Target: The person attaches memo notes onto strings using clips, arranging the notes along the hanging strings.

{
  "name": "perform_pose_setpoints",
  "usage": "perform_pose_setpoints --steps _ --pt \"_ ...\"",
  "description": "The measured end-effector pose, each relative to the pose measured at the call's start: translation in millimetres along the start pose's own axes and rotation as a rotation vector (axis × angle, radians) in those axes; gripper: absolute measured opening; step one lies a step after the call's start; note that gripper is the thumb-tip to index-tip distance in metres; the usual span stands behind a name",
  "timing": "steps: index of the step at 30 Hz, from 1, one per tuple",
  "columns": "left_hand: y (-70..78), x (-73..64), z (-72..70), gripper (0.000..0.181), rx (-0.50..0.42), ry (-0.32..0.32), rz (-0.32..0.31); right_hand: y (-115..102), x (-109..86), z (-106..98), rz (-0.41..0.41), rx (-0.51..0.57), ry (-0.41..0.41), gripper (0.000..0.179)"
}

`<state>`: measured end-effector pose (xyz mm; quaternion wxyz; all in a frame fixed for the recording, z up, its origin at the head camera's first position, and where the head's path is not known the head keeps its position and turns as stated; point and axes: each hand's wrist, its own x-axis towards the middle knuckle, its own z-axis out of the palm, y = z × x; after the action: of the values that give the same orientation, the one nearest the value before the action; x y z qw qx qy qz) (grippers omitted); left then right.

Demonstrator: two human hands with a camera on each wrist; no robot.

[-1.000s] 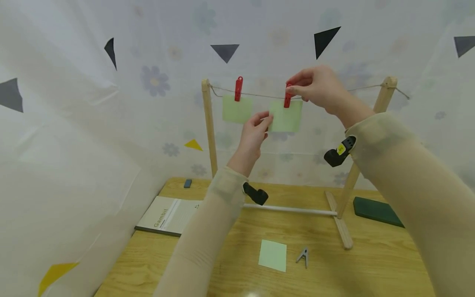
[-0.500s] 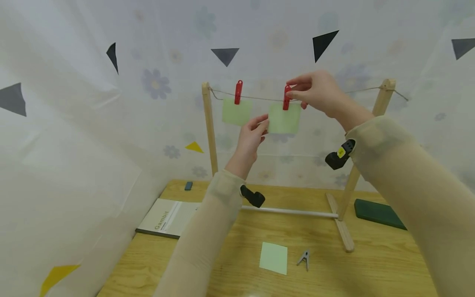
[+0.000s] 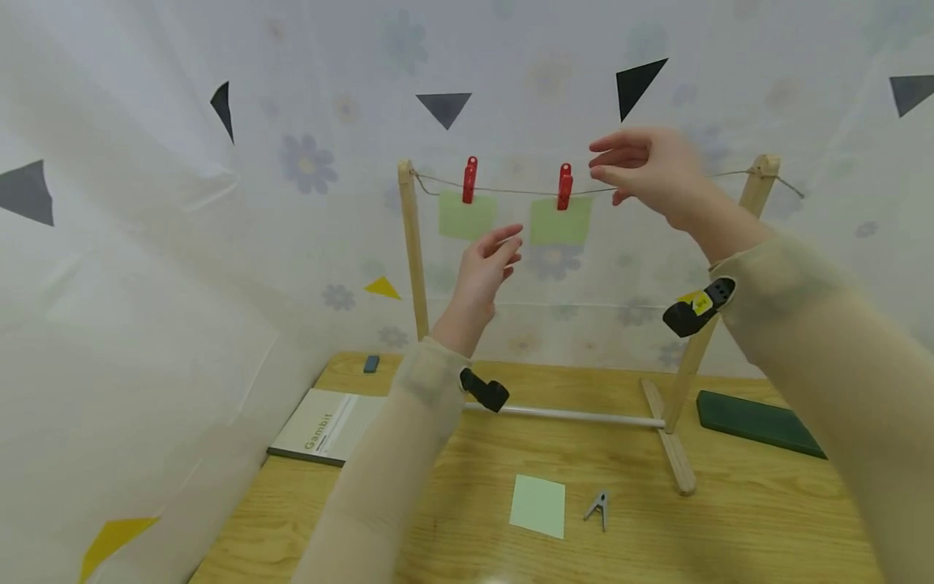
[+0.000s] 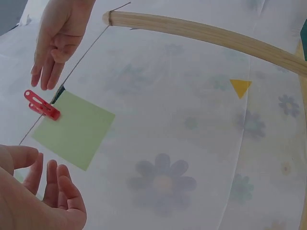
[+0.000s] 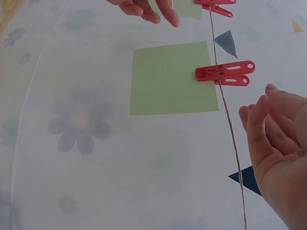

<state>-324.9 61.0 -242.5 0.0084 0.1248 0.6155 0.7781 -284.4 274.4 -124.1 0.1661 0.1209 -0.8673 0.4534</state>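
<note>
A green paper square (image 3: pixel 560 225) hangs from the string (image 5: pixel 232 132), held by a red clothespin (image 3: pixel 565 186). To its left, a second red clothespin (image 3: pixel 470 180) holds another green paper (image 3: pixel 465 217) on the same string. My right hand (image 3: pixel 649 173) hovers just right of the nearer clothespin, fingers loosely bent and apart from it. Left of the right-hand paper, in front of the other paper's lower corner, my left hand (image 3: pixel 483 272) holds nothing. The left wrist view shows a gap between the left fingers (image 4: pixel 64 184) and the paper (image 4: pixel 76 127).
The string runs between two wooden posts (image 3: pixel 412 251) joined low down by a white rod (image 3: pixel 584 416). On the table lie a pale green paper (image 3: pixel 537 507), a grey clothespin (image 3: pixel 598 509), a notebook (image 3: pixel 321 426), a dark green block (image 3: pixel 755 423) and a small blue-grey block (image 3: pixel 371 364).
My right hand has let go of the red clothespin and drawn back to the right. The left hand has left the paper's edge and moved slightly left and down.
</note>
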Motion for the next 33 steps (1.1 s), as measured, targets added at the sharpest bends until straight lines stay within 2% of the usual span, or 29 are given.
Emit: perform_pose_setpoints --steps 8,11,16,20,26,33 --pt "-7.2 -6.7 -16.1 0.029 0.051 -0.031 0.006 11 -24.9 -19 -0.028 0.055 0.034 0.041" --pt "-9.0 -11.6 -22.7 0.031 0.073 -0.058 0.006 15 -35.2 -23 -0.03 0.039 0.031 0.041" --pt "-14.7 -17.2 -31.9 0.033 0.108 -0.077 -0.007 25 -50.6 -24 -0.023 -0.053 0.007 0.043" --pt "-23.0 -21.6 -38.2 0.034 0.139 -0.089 -0.027 38 -61.8 -22 -0.051 -0.082 -0.018 0.041" --pt "-46.0 -32.3 -47.8 0.03 0.201 -0.104 -0.058 57 -76.9 -12 -0.056 -0.118 -0.042 0.038" --pt "-86.7 -47.5 -58.7 0.03 0.273 -0.134 -0.114 86 -97.1 7 0.019 -0.129 -0.118 0.037"
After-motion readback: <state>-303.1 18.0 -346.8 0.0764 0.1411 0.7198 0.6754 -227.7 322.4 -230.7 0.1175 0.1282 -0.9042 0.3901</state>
